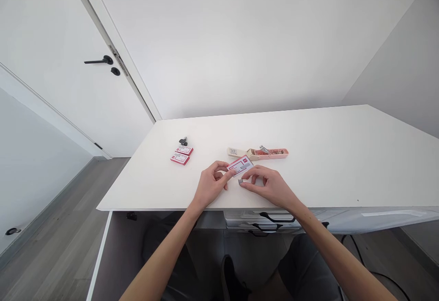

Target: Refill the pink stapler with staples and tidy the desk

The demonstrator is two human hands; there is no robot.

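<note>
My left hand (211,183) grips a small red and white staple box (240,165) between thumb and fingers, holding it tilted above the desk. Close beside it, my right hand (265,184) pinches a short grey strip of staples (240,181) between thumb and fingertips. Behind the hands lies a long, narrow hinged case (274,153), opened out, one part cream and the other pink. Small metallic items rest inside its pink part, too small to name for certain.
On the left of the white desk (325,154) lie two more red and white boxes (180,158). Dark clips (183,141) sit just behind them. Drawers with black handles (277,217) are below the front edge, and a wall rises at the back.
</note>
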